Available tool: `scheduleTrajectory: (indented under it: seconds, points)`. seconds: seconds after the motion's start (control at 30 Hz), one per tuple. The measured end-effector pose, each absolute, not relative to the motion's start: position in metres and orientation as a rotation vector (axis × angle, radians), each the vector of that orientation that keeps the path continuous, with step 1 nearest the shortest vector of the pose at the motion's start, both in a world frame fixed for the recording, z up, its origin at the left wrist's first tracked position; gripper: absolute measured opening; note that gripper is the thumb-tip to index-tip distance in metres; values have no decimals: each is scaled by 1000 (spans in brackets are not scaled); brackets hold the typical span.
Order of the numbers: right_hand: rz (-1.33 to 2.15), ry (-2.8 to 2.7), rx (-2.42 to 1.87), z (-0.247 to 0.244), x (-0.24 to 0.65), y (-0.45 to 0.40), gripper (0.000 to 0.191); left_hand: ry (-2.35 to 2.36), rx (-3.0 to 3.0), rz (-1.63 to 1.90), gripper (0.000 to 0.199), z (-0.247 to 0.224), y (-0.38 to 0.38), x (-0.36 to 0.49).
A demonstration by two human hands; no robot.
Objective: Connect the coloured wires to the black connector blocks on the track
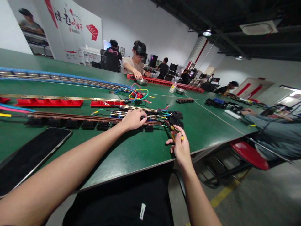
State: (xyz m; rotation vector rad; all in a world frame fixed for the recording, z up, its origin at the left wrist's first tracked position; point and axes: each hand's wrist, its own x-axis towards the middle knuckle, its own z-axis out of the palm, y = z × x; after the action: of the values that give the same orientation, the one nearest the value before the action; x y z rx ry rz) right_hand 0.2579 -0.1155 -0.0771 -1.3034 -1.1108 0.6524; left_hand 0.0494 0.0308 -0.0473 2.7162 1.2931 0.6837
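Note:
Palm down, my left hand point(134, 120) rests on a long wired strip point(94, 117) with brown rods on black blocks, its fingers bent over the rods. My right hand point(181, 146) is closed around pliers point(173, 137) with yellow and black handles. Their dark jaws point up and left toward the thin wire ends point(164, 118) at the strip's right end; whether they touch a wire I cannot make out. Black connector pieces point(176, 118) lie just beyond the jaws.
A phone point(35, 153) lies left of my left forearm. Behind the strip are red blocks point(49, 103), a long blue strip point(58, 78) and coloured wires point(139, 94). Across the green table point(141, 153), a person works by a metal bowl point(141, 82); another sits at right.

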Motion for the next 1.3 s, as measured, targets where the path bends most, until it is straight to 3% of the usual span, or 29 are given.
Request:
scheduleTrajectory:
  seconds: [0.3,1.3]
  points:
    - [573,-1129,-1246,-62,262,-132,53,1299,2713,676,32,-46,29,50]
    - [629,-1365,-1202,-81,272,-97,48,1308,2721,711,26,-44,27,50]
